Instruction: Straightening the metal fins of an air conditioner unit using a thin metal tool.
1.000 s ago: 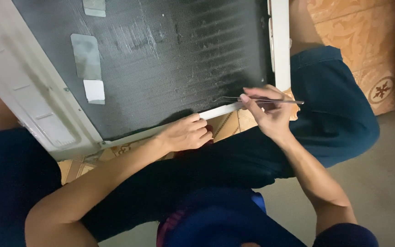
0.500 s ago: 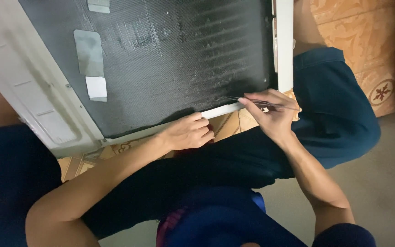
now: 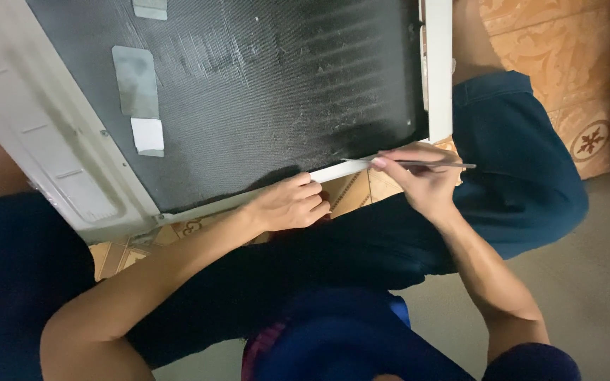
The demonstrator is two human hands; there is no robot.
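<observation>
In the head view, the right hand (image 3: 425, 185), right of centre, pinches a thin metal tool (image 3: 418, 164) between its fingertips, the tool lying nearly level with its tip at the lower edge of the dark finned coil (image 3: 277, 92) that fills the upper middle of the frame. The left hand (image 3: 289, 203), at centre, curls closed on the white bottom frame (image 3: 333, 171) of the unit, just left of the tool. A white side casing (image 3: 44, 141) runs down the upper left, grey tape patches (image 3: 135, 81) sit on the coil, and patterned floor tiles (image 3: 566, 70) show in the upper right beyond the person's blue-clad knee (image 3: 524, 169).

L hand (image 3: 292, 202) on coil panel (image 3: 262, 85) edge; R hand (image 3: 418, 176) w/ tool (image 3: 418, 164) right.
</observation>
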